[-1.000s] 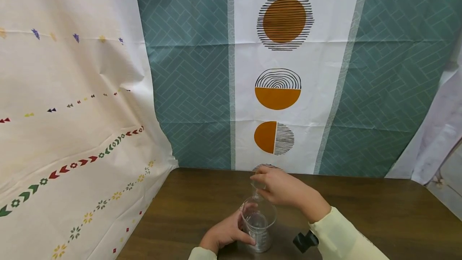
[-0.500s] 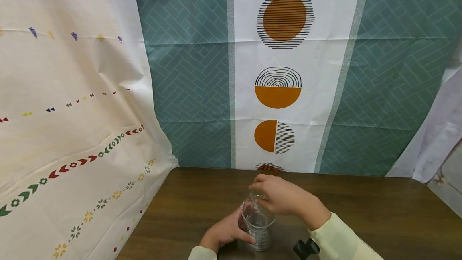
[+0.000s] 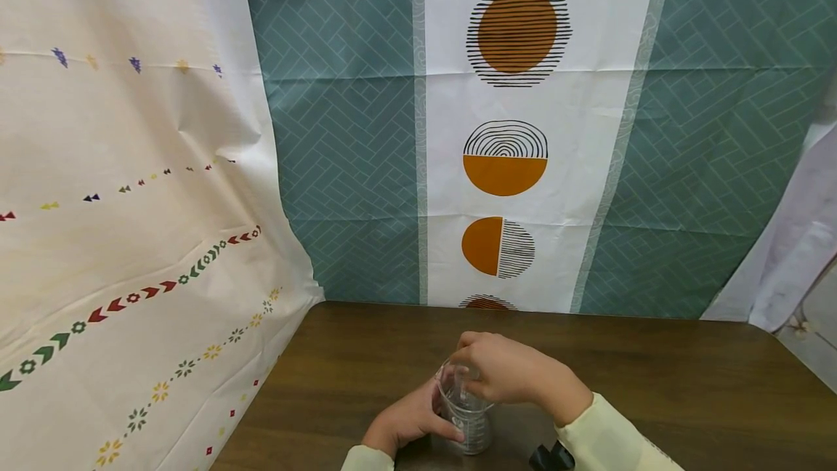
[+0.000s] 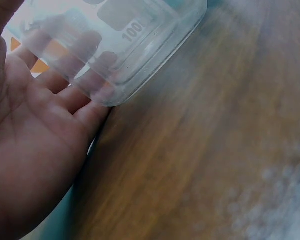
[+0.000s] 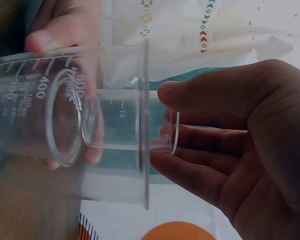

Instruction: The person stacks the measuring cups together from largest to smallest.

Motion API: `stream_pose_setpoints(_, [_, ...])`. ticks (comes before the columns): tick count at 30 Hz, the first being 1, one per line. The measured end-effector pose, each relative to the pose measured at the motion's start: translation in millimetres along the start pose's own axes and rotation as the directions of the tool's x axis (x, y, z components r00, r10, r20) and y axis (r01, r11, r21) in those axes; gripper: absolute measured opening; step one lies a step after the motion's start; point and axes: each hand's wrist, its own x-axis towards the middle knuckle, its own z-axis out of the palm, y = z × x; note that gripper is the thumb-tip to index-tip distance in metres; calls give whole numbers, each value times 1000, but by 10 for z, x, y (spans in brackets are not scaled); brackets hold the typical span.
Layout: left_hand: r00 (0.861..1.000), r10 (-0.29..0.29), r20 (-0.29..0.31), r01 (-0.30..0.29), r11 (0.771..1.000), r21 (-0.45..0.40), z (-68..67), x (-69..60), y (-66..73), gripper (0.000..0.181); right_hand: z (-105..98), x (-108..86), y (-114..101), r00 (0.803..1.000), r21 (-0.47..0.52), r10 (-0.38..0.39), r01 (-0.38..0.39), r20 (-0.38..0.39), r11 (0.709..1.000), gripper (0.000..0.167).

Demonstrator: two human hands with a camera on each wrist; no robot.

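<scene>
A large clear graduated beaker (image 3: 474, 433) stands upright on the table, with my left hand (image 3: 413, 416) gripping its side. The left wrist view shows those fingers curved behind its base. Inside it sits another clear beaker (image 5: 54, 134), its round rim showing through the wall in the right wrist view. My right hand (image 3: 506, 369) pinches a small clear beaker (image 5: 116, 117) near its rim, thumb on one side and fingers on the other. Most of that small beaker is within the large one's mouth, its base close to the nested rim. Whether they touch I cannot tell.
The brown wooden table (image 3: 654, 376) reaches back to a green and white patterned cloth (image 3: 353, 166). A cream printed cloth (image 3: 131, 238) hangs along the left side. A black wrist device (image 3: 552, 456) sits by the right sleeve.
My right hand has lowered the small beaker from above the large beaker's rim to inside its mouth. The left hand keeps its grip on the large beaker.
</scene>
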Motion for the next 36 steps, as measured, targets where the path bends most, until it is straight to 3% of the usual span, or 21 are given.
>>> stream_pose_setpoints(6, [1000,-4,-7,4,1000,-13,0,-13,0,101,43,14,3,999,9,9,-9,35,1000,29])
stream_pose_setpoints(17, [1000,11,15,-11,1000,-24,-12,-12,-1,102,164,47,42,997,5,5,-5,73,1000,30])
stream_pose_setpoints(24, [1000,-13,12,13,1000,-6,-5,-14,26,103,245,67,90,995,10,-10,9,99,1000,27])
stream_pose_setpoints(30, [1000,2,9,-2,1000,-1,-5,-7,26,104,247,90,68,990,15,21,-23,136,1000,27])
stream_pose_setpoints(36, [1000,-19,6,19,1000,-13,-5,-21,22,103,252,120,29,987,3,46,-47,151,999,24])
